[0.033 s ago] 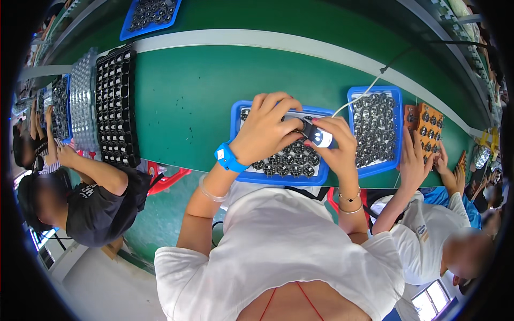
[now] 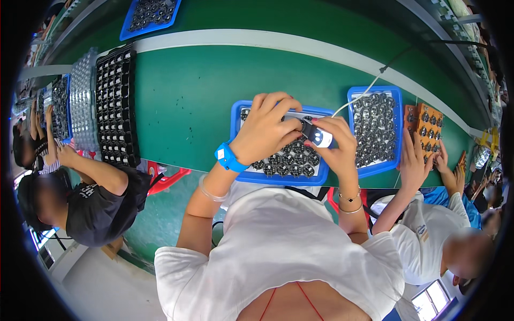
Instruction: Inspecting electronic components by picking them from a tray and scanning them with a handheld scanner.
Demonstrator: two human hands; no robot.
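Observation:
Above a blue tray (image 2: 235, 131) both of my hands meet. My right hand (image 2: 340, 143) grips a small dark handheld device with a white rounded end (image 2: 320, 137) that bears a smiley-like mark. Against the dark end of that device, the fingers of my left hand (image 2: 270, 128) are closed in a pinch. What they hold there is mostly hidden behind the fingers. Small round black-and-silver parts (image 2: 284, 163) lie in rows on a white sheet in the tray below. A white cable (image 2: 356, 97) runs down to beside my right hand; its end is hidden.
To the right stands a second blue tray (image 2: 399, 128) of similar parts, then an orange fixture (image 2: 431, 127) under a co-worker's hands (image 2: 415, 160). Black trays (image 2: 115, 107) and clear plastic trays (image 2: 84, 101) stand left, near another co-worker. Dark specks dot the green table (image 2: 214, 80).

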